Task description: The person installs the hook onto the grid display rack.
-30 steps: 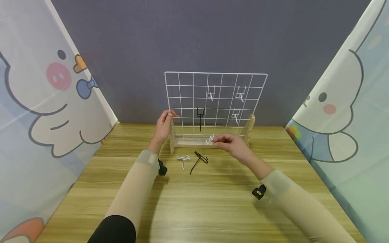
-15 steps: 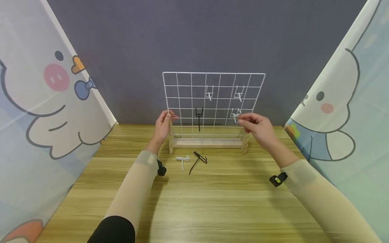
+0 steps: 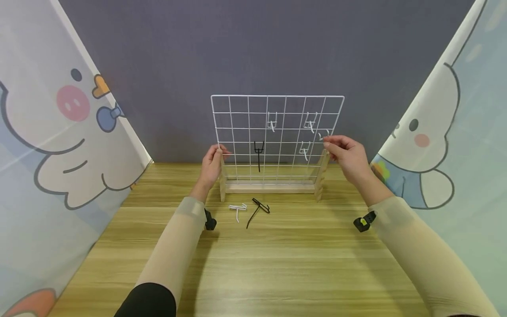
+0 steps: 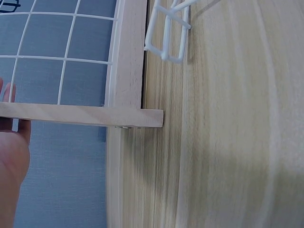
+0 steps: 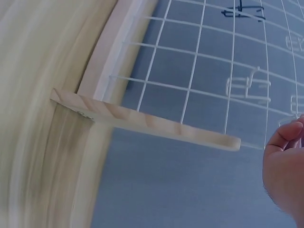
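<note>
A white wire grid [image 3: 277,95] stands upright in a wooden stand [image 3: 270,188] on the table. At its left edge my left hand [image 3: 211,166] grips the grid and the stand's upright, fingers behind and thumb in front. My right hand [image 3: 348,158] pinches a white wire hook [image 3: 324,135] close to the grid's right side; whether it touches the wires I cannot tell. White hooks hang at the upper middle [image 3: 271,123], the upper right [image 3: 310,123] and lower right [image 3: 304,150]. One black hook [image 3: 259,151] hangs left of centre.
On the table before the stand lie a loose white hook [image 3: 237,207] and a loose black hook [image 3: 259,207]. A dark grey panel [image 3: 253,48] rises behind the grid. Cartoon-printed curtains [image 3: 35,132] flank the table.
My right hand has carried the white hook from low at the grid's middle up and to the right, past the lower right hook. The left hand keeps its grip.
</note>
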A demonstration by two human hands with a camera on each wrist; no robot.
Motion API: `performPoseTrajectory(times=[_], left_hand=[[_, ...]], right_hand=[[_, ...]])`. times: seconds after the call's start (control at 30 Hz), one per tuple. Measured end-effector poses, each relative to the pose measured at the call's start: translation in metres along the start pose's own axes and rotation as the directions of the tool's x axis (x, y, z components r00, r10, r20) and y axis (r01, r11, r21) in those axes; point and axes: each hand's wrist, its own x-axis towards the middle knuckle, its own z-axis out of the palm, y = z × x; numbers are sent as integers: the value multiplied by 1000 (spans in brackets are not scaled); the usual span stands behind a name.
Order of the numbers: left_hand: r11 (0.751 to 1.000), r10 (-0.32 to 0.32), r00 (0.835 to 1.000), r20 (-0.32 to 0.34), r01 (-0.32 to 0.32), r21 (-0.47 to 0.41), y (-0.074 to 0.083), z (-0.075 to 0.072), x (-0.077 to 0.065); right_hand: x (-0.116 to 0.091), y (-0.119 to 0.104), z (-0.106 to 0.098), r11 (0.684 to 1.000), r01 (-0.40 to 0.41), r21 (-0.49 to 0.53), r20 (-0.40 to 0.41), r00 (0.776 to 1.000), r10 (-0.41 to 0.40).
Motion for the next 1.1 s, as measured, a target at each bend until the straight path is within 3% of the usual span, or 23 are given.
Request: performPoseTrajectory(times=[0.33,0.63,1.1], left_hand=[[1000,7,1000,10,-7,12,-2,-1,1],[1000,5,1000,26,-6,13,0,0,2],[1000,0,1000,27,-1,20,-1,-2,0]], right_hand=[[18,1,1,998,-43,38,-41,998,44],[23,0,1,985,-41,166,-47,998,49],[25,3,3,998,-35,59,-64,997,39]])
